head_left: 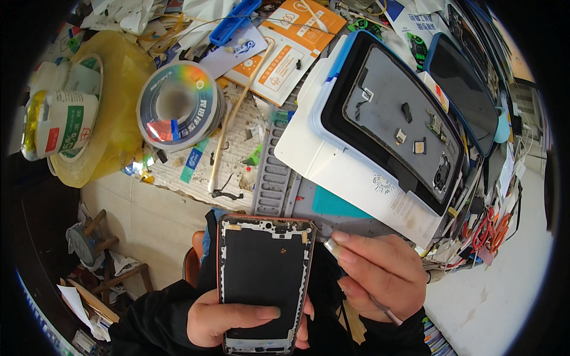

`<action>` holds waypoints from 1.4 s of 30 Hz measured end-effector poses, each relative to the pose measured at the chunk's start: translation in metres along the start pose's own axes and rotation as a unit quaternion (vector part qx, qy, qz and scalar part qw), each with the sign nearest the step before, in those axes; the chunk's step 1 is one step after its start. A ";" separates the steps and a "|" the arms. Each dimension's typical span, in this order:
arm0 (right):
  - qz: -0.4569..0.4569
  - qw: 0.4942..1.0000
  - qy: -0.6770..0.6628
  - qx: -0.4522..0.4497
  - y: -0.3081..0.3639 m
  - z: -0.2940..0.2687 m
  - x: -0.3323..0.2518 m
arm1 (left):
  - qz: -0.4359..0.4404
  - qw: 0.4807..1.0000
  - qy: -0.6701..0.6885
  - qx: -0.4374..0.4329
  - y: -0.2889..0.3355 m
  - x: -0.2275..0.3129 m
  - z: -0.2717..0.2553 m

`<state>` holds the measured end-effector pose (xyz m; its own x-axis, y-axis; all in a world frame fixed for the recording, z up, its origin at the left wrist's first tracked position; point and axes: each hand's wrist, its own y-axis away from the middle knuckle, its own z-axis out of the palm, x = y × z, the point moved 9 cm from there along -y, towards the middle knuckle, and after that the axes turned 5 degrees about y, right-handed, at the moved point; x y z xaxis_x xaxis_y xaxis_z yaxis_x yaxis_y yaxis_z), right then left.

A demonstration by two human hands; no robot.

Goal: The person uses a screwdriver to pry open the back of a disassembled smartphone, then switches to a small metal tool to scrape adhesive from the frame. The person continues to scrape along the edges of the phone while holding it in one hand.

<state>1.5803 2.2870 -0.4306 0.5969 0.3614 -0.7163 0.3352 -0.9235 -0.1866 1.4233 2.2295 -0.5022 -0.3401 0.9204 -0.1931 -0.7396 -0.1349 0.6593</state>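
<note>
Near the lower middle, my left hand (pixel 222 320) is closed around an opened phone frame (pixel 255 267) with a red edge, a black inner face and whitish residue along its border. The thumb lies across the black face, and fingertips show at the right edge. My right hand (pixel 386 276) is just right of the frame's upper corner. Its thumb and fingers pinch a small silvery piece (pixel 329 244), too small to name. A thin metal tool (pixel 387 311) sticks out below the same hand; the rest of it is hidden by the fingers.
Behind lies a blue-edged tray (pixel 332 113) with a grey phone back (pixel 386 77) and several small parts, on a white box (pixel 309 151). A solder spool (pixel 178 107), yellow tape roll (pixel 119 113), cotton swab (pixel 218 154) and dark phone (pixel 460 89) crowd the bench. Cables (pixel 490 228) hang right.
</note>
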 end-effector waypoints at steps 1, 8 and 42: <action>0.004 1.000 -0.010 -0.007 -0.001 0.000 0.000 | -0.004 1.000 0.002 0.009 0.001 0.001 -0.001; 0.024 0.999 -0.029 -0.034 -0.003 -0.002 0.002 | -0.009 1.000 -0.015 -0.001 0.001 0.005 -0.004; 0.038 0.994 0.098 0.028 0.005 0.006 -0.018 | 0.022 0.998 -0.050 -0.010 -0.002 -0.004 0.001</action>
<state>1.5673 2.2749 -0.4227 0.7511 0.3025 -0.5868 0.2447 -0.9531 -0.1781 1.4273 2.2262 -0.5020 -0.3131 0.9454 -0.0903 -0.7371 -0.1820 0.6508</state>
